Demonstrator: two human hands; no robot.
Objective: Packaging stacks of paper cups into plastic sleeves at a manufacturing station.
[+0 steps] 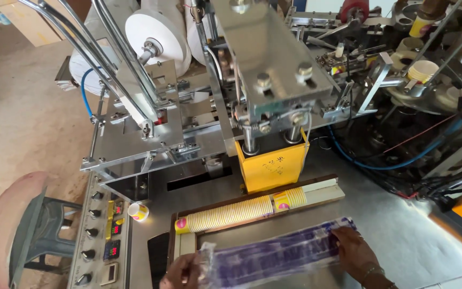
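Note:
Both my hands hold a long clear plastic sleeve with purple print (274, 256), stretched flat over the steel table. My left hand (184, 272) pinches its left end at the bottom of the view. My right hand (353, 249) grips its right end. Just beyond the sleeve, a long nested stack of yellow and cream paper cups (241, 210) lies on its side in a wooden tray (324, 188). A single small paper cup (138, 212) stands left of that stack.
A steel cup-forming machine fills the upper view, with a yellow block (271, 167), white paper rolls (156, 37) and a cup turret (422, 70) at right. A control panel with knobs and red displays (102, 235) runs along the left. A stool (33, 235) stands on the floor.

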